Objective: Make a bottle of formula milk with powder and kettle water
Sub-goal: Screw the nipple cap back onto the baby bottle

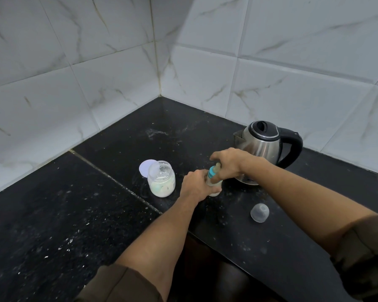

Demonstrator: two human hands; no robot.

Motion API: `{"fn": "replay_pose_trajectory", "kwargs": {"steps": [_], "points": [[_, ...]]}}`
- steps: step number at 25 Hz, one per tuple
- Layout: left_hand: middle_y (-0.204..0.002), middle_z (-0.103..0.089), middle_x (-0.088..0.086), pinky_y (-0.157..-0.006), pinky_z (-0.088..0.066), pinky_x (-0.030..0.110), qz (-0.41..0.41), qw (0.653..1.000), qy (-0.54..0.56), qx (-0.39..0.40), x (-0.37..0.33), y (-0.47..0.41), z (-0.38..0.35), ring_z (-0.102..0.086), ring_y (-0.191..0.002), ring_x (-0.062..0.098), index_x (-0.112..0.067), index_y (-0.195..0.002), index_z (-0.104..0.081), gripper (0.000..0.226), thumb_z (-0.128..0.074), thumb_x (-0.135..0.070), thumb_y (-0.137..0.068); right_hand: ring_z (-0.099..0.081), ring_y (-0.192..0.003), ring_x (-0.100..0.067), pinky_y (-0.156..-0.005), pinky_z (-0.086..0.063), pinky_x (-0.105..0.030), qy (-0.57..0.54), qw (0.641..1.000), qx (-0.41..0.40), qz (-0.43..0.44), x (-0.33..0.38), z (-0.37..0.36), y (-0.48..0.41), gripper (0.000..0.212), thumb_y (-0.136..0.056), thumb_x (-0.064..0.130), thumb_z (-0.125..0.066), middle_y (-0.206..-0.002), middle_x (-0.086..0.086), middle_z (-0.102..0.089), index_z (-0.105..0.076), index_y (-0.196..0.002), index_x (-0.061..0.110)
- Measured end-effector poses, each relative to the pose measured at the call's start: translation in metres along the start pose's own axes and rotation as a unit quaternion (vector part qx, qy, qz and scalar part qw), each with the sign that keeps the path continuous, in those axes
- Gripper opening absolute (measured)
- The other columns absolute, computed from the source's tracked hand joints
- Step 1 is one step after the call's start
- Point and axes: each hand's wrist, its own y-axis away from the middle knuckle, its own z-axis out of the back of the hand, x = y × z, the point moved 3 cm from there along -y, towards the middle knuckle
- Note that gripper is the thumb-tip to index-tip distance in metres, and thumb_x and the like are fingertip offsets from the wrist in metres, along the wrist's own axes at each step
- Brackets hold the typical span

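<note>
Well, bottle (213, 182): frame centre on the counter (52, 225), I see it mostly hidden.
Left hand (196, 185): fingers clamped round its body.
Right hand (226, 163): fingers closed over the teat, beside the kettle (264, 144).

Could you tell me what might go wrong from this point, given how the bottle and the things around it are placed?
1. Both hands work at the baby bottle: the left hand holds its body, the right hand is at the teal collar. A slip could tip it.
2. The powder jar stands open beside the left hand, its lid behind it; a nudge could spill powder.
3. The kettle sits just behind the right wrist and may be hot.
</note>
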Motion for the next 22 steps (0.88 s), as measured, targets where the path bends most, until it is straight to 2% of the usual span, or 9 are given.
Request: {"fn": "replay_pose_trajectory", "kwargs": {"steps": [2, 4, 7, 10, 14, 17, 19, 21, 22], "points": [[-0.096, -0.074, -0.009, -0.080, -0.048, 0.028, -0.001, 1.000, -0.004, 0.000, 0.0001, -0.0004, -0.0009, -0.065, -0.089, 0.008, -0.025, -0.111, -0.072, 0.047, -0.086, -0.051, -0.074, -0.066, -0.095, -0.020, -0.082, -0.060, -0.039, 0.000, 1.000, 0.013, 0.023, -0.0007, 0.0001, 0.0013, 0.057, -0.077, 0.053, -0.079, -0.107, 0.003, -0.070, -0.066, -0.126, 0.027], [-0.098, -0.076, -0.008, -0.083, -0.051, 0.029, -0.003, 1.000, -0.001, -0.005, 0.0003, -0.0008, -0.0012, -0.065, -0.090, 0.009, -0.026, -0.111, -0.074, 0.046, -0.086, -0.050, -0.074, -0.063, -0.078, -0.017, -0.065, -0.055, -0.035, 0.020, 1.000, -0.020, 0.002, -0.0006, -0.0010, 0.0008, 0.040, -0.079, 0.059, -0.076, -0.088, 0.003, -0.067, -0.068, -0.095, 0.024], [-0.097, -0.076, -0.007, -0.083, -0.052, 0.030, -0.003, 1.000, -0.011, -0.010, 0.0006, -0.0004, -0.0010, -0.061, -0.084, 0.008, -0.026, -0.112, -0.075, 0.045, -0.087, -0.049, -0.075, -0.057, -0.061, -0.014, -0.050, -0.038, -0.029, 0.064, 0.995, -0.050, -0.050, 0.0015, -0.0038, 0.0006, 0.064, -0.076, 0.086, -0.059, -0.071, 0.003, -0.060, -0.053, -0.069, 0.022], [-0.098, -0.075, -0.007, -0.078, -0.048, 0.026, -0.002, 1.000, -0.007, -0.010, 0.0014, -0.0007, -0.0022, -0.060, -0.085, 0.008, -0.025, -0.114, -0.074, 0.047, -0.087, -0.049, -0.075, -0.062, -0.065, -0.017, -0.052, -0.041, -0.030, 0.066, 0.994, -0.063, -0.057, -0.0006, -0.0029, 0.0004, 0.078, -0.070, 0.095, -0.050, -0.075, 0.002, -0.065, -0.063, -0.079, 0.019], [-0.094, -0.073, -0.011, -0.084, -0.055, 0.031, 0.002, 1.000, -0.006, 0.001, 0.0007, -0.0012, -0.0017, -0.065, -0.088, 0.009, -0.026, -0.111, -0.072, 0.048, -0.088, -0.051, -0.073, -0.062, -0.098, -0.021, -0.084, -0.058, -0.041, 0.006, 0.999, -0.003, 0.044, -0.0015, -0.0024, 0.0004, 0.057, -0.078, 0.055, -0.074, -0.115, 0.002, -0.067, -0.061, -0.127, 0.029], [-0.089, -0.069, -0.014, -0.087, -0.056, 0.032, 0.001, 1.000, -0.007, -0.005, -0.0003, -0.0007, -0.0006, -0.062, -0.085, 0.006, -0.028, -0.115, -0.073, 0.051, -0.089, -0.050, -0.072, -0.060, -0.081, -0.020, -0.064, -0.049, -0.034, 0.047, 0.998, -0.040, 0.012, 0.0008, -0.0055, 0.0015, 0.044, -0.083, 0.064, -0.065, -0.092, 0.002, -0.066, -0.067, -0.101, 0.024], [-0.092, -0.071, -0.012, -0.085, -0.052, 0.029, -0.003, 1.000, -0.005, -0.009, -0.0006, -0.0002, 0.0001, -0.059, -0.086, 0.006, -0.032, -0.123, -0.072, 0.057, -0.089, -0.049, -0.072, -0.059, -0.067, -0.020, -0.054, -0.041, -0.032, 0.086, 0.992, -0.076, -0.043, 0.0016, -0.0062, 0.0025, 0.066, -0.083, 0.084, -0.047, -0.074, 0.002, -0.059, -0.058, -0.076, 0.020], [-0.086, -0.068, -0.015, -0.083, -0.050, 0.028, -0.003, 1.000, -0.003, -0.006, -0.0011, 0.0002, 0.0009, -0.059, -0.085, 0.006, -0.034, -0.121, -0.073, 0.053, -0.089, -0.049, -0.072, -0.062, -0.068, -0.019, -0.056, -0.045, -0.032, 0.081, 0.991, -0.096, -0.048, -0.0005, -0.0045, 0.0026, 0.072, -0.079, 0.090, -0.044, -0.077, 0.002, -0.064, -0.061, -0.080, 0.020], [-0.082, -0.065, -0.017, -0.082, -0.051, 0.029, 0.000, 1.000, -0.004, -0.003, -0.0015, 0.0005, 0.0013, -0.060, -0.085, 0.008, -0.033, -0.114, -0.074, 0.048, -0.089, -0.049, -0.072, -0.065, -0.078, -0.020, -0.062, -0.050, -0.034, 0.051, 0.995, -0.084, -0.031, -0.0013, -0.0032, 0.0032, 0.067, -0.078, 0.085, -0.052, -0.090, 0.002, -0.068, -0.066, -0.095, 0.022]]}}
